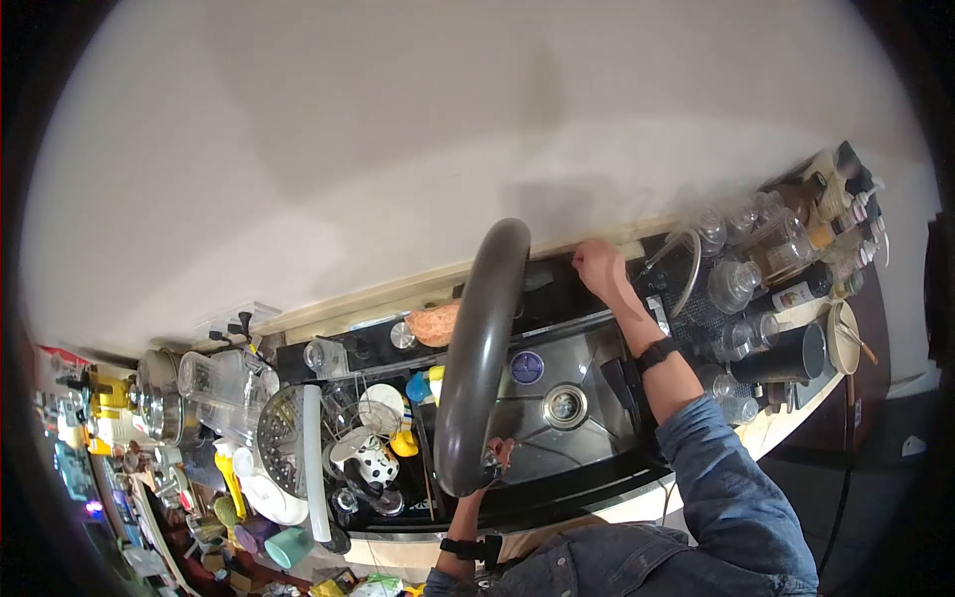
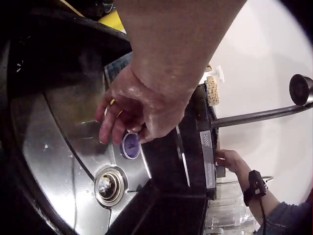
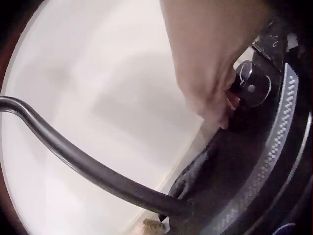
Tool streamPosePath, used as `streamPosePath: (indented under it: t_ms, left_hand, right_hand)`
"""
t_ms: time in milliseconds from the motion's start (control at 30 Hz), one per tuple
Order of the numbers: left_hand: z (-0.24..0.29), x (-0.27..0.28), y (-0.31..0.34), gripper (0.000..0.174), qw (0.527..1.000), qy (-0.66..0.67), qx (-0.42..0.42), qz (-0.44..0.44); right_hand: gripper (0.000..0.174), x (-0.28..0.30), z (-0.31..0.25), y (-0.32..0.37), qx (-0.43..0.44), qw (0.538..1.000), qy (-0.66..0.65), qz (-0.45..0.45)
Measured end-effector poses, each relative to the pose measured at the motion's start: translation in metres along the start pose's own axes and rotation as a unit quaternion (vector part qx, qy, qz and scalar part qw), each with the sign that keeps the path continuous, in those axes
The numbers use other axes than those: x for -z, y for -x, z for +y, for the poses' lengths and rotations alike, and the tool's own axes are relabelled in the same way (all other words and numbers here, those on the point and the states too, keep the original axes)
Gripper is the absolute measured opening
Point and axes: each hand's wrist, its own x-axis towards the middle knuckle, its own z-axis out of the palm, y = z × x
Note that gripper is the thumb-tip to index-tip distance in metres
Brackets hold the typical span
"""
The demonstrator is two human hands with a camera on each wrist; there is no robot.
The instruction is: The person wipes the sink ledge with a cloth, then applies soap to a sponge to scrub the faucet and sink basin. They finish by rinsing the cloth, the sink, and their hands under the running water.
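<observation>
My left hand (image 1: 502,453) hangs over the steel sink basin (image 1: 607,438), partly hidden behind the black faucet (image 1: 482,348). Its fingers are loosely bent, a ring on one. In the left wrist view they overlap a purple disc with a pale rim (image 2: 130,146); from the head view the disc lies in the basin, apart from the hand. Close by is the round metal drain (image 2: 109,187). My right hand (image 1: 601,267) reaches to the black ledge behind the sink. Its curled fingers grip a small dark knob (image 2: 220,171), mostly covered by the hand.
Glass jars (image 1: 734,287) and a dark pot (image 1: 786,356) crowd the right counter. A dish rack with a cow-patterned cup (image 1: 376,464) and a perforated metal disc (image 1: 284,438) stand left. An orange-pink sponge-like thing (image 1: 432,324) lies on the back ledge.
</observation>
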Motion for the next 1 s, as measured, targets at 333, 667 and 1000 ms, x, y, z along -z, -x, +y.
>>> streamPosePath:
  t_ms: [333,667,1000]
  left_hand:
    - [-0.023,-0.020,-0.003,0.037,0.998,-0.034,-0.056,0.000]
    - [0.009,-0.002,0.019,0.039,0.992,-0.080,-0.097,0.012]
    - [0.030,-0.001,0.013,0.036,0.996,-0.059,-0.035,-0.053]
  right_hand:
    - [0.013,0.078,-0.096,0.048,0.100,0.926,-0.220,0.290]
    - [0.009,0.086,-0.119,0.056,0.009,0.869,-0.268,0.415]
    - [0.011,0.026,-0.063,0.057,-0.014,0.982,0.001,0.187]
